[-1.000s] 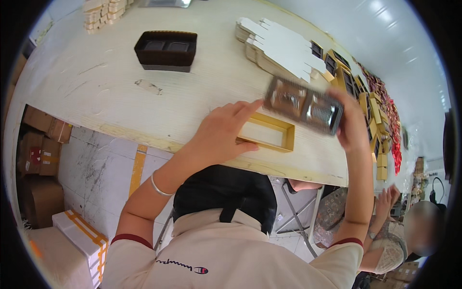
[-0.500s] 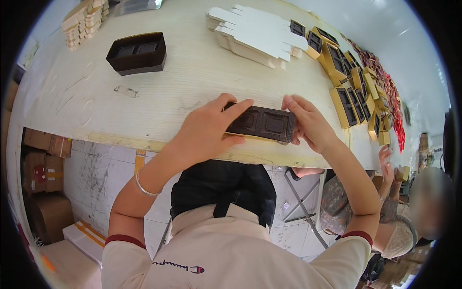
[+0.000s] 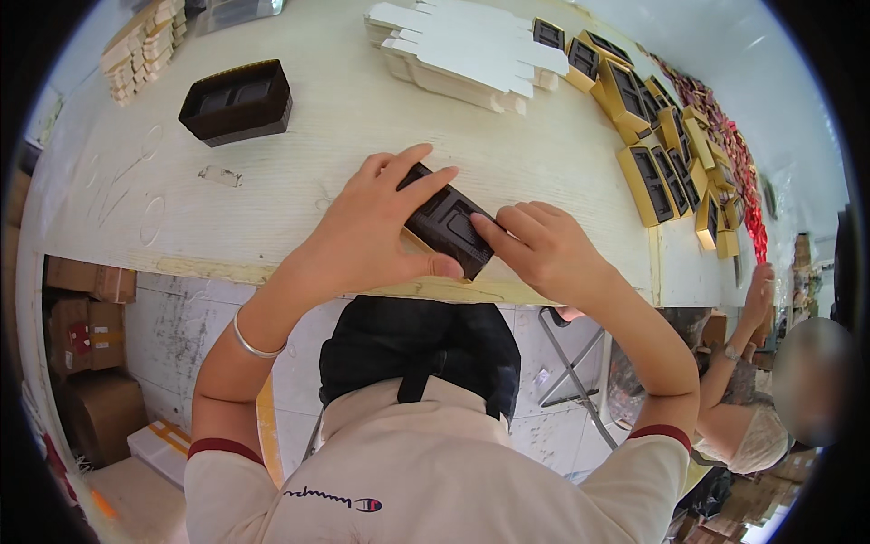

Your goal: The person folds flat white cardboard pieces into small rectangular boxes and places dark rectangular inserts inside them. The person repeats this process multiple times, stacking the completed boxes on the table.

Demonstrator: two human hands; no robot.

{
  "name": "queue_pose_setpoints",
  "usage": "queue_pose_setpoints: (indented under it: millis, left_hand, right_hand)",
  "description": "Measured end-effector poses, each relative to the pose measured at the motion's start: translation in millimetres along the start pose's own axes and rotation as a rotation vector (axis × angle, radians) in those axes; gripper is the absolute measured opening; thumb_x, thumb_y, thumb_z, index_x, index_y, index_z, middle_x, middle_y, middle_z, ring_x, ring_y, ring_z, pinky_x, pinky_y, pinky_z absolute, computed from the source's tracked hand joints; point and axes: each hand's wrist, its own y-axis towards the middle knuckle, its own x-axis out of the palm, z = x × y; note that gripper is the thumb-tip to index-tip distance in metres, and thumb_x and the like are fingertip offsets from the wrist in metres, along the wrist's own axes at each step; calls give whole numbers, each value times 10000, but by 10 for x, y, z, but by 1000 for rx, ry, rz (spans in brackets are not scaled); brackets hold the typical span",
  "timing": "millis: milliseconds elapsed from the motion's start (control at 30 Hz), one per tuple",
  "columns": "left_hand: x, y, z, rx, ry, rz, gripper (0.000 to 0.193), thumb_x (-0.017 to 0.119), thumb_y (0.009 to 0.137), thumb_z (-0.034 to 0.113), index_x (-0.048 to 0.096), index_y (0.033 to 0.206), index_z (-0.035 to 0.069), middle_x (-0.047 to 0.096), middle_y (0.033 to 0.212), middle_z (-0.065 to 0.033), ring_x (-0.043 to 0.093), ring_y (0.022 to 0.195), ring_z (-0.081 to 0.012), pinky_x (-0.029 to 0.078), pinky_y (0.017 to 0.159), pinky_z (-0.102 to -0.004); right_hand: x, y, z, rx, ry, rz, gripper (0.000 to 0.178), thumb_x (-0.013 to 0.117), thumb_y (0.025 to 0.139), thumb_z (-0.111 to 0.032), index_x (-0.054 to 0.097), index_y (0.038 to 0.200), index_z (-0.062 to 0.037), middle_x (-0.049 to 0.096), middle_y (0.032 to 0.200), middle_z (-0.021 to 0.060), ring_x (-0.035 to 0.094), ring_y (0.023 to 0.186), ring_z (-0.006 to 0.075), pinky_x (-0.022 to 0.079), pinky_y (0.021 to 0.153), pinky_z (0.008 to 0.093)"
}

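Note:
A small gold box with a dark brown two-cavity plastic tray [image 3: 450,220] in it lies slanted at the table's front edge. My left hand [image 3: 362,222] is closed round its left end, with fingers on the far side and the thumb at the near corner. At the box's right side is my right hand [image 3: 544,245], its index fingertip pressed on the tray and the other fingers curled; its thumb is hidden. A stack of nested brown trays [image 3: 237,102] stands at the left of the table.
Folded white cartons [image 3: 458,45] are piled at the back. Several gold boxes with brown trays [image 3: 648,186] stand at the right, beside a row of red pieces [image 3: 750,199]. Flat card strips [image 3: 143,50] are stacked far left. A co-worker's hand [image 3: 759,290] shows at the right.
The box has turned from nearly level to slanting down to the right. My right hand has come from the box's right end onto the tray. The co-worker's arm has moved.

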Motion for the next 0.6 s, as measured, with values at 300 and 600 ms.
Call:
queue_pose_setpoints:
  millis: [300,600]
  left_hand:
    - [-34,8,-19,64,114,-30,699,719,776,331,454,1397,148,406,1357,-144,414,1217,-373,362,1034,-452]
    - [-9,-62,43,113,406,30,736,726,769,339,428,1413,144,361,1424,-152,356,1306,-369,298,1097,-471]
  right_hand:
    - [-91,17,-106,297,405,-86,508,733,778,-217,593,1241,-61,558,1044,157,601,755,266,496,676,347]
    - [122,-7,-257,262,79,75,529,695,806,-299,550,1270,-89,497,1230,221,550,1067,347,459,874,426]
